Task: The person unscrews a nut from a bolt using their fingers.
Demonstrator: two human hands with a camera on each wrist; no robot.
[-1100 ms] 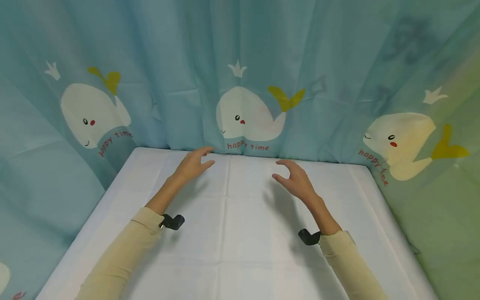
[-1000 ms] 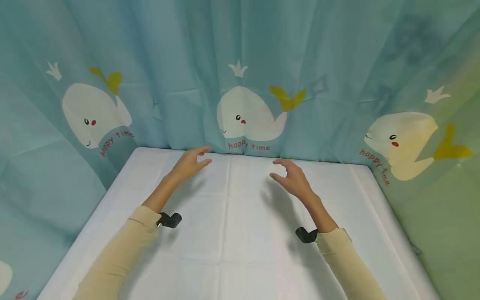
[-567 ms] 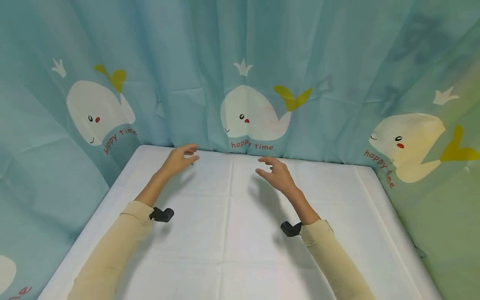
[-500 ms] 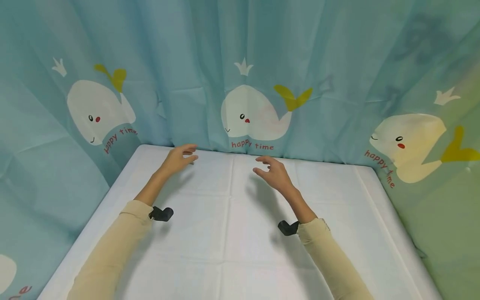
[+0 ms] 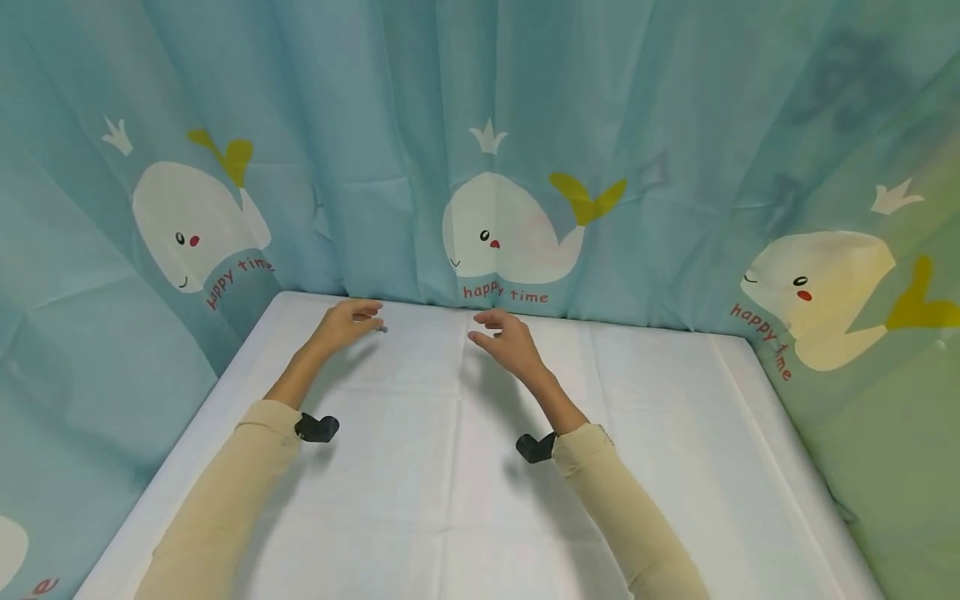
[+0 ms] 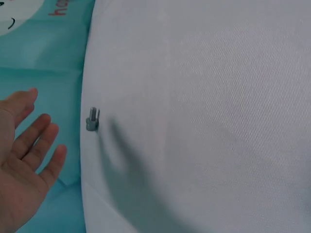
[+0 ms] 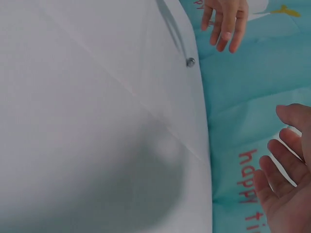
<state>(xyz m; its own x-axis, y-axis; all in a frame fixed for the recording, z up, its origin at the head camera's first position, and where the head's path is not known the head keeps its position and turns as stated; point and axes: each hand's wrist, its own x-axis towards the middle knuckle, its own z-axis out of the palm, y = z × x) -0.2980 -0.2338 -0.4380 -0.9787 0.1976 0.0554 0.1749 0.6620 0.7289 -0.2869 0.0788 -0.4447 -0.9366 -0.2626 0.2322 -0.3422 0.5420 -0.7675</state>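
Note:
A small grey metal piece [image 6: 92, 123], with a short round base and thin upright prongs, stands on the white-covered table near its far edge. In the head view, this metal piece [image 5: 382, 329] shows just past the fingertips of my left hand [image 5: 343, 323]. The left hand is held above the table, fingers loosely bent and grasping nothing. My right hand [image 5: 510, 343] hovers farther right, thumb and fingers apart around bare air. From the right wrist, the metal piece [image 7: 190, 62] appears below the left hand [image 7: 228, 19], apart from it. Its exact kind is unclear.
A blue-green curtain [image 5: 360, 225] printed with white whales closes off the back and both sides of the table [image 5: 420, 467]. Black wrist-worn cameras, one on the left wrist [image 5: 318, 429] and one on the right [image 5: 534, 448], jut inward.
Both hands have moved left over the table, the right hand farther, so the gap between them is smaller. The grey metal piece has come into sight beside the left fingertips.

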